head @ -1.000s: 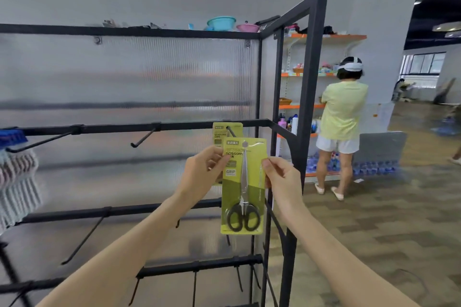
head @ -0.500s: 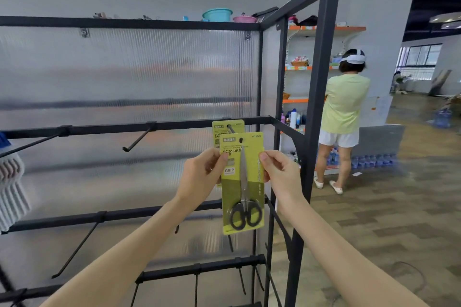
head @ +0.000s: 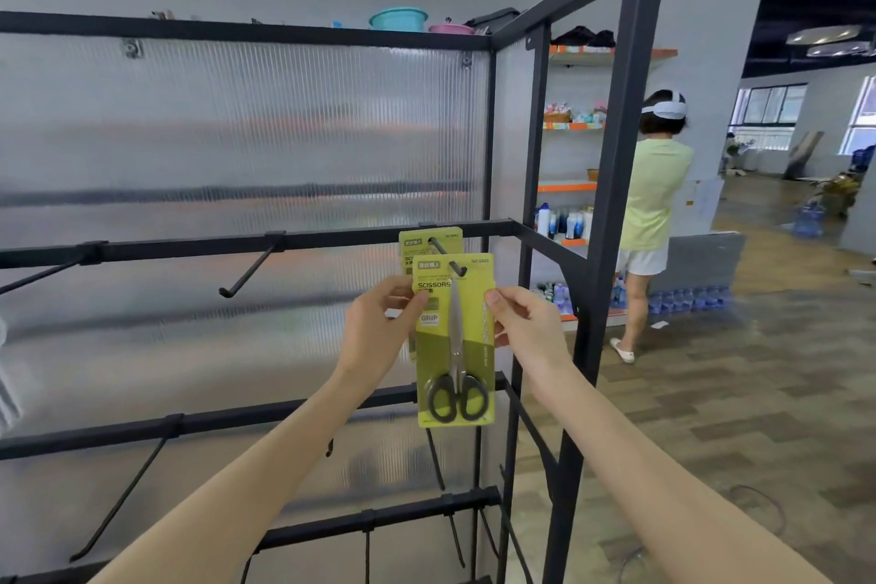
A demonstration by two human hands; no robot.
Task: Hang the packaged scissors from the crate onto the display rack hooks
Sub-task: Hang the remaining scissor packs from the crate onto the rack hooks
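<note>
two bare forearms reach up from the bottom of the view. the left hand (head: 379, 327) pinches the left edge of a yellow-green scissors package (head: 455, 341) with thumb and fingers, and the right hand (head: 526, 327) pinches its right edge at the same height. the card hangs upright between them, black-handled scissors inside, blades pointing up. its top hole sits at the tip of a black hook (head: 448, 257) that juts from the middle crossbar (head: 332, 239) of the display rack (head: 630, 157); whether the card is fully threaded on cannot be told. a second scissors package (head: 429, 244) hangs just behind it on the same hook.

further left on that bar another hook (head: 249, 273) is bare, and lower bars carry more bare hooks. behind the bars stands a ribbed translucent panel (head: 237, 133). on top of the rack sit a teal basin (head: 398, 19) and a pink one (head: 450, 28).

beyond the rack's right post, a person in a pale yellow shirt (head: 656, 199) faces orange-edged wall shelves (head: 569, 128) stocked with bottles and small goods. the floor (head: 734, 394) is brown wood-look planks, running back to grey walls and windows (head: 768, 109) at far right.
</note>
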